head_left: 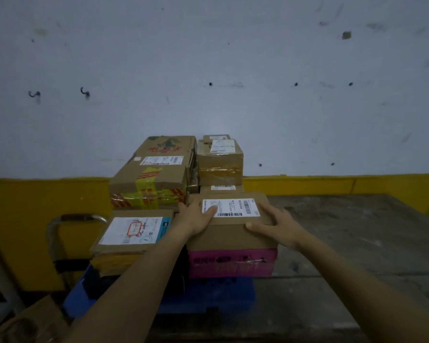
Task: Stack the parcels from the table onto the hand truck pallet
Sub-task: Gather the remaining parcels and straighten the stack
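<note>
Far left: hand truck handle [60, 233], just beside a labelled parcel [131, 233] at the left edge of the blue pallet [208, 295]. Behind that, a yellow-taped parcel [149, 184]. At the pallet's right edge, against the bench [357, 243]: brown parcel [233, 233] atop a pink parcel [233, 263]. Left hand [196, 219] laid flat on its top left, fingers straight across the label. Right hand [278, 226] clasping its near right corner, thumb on the front face.
</note>
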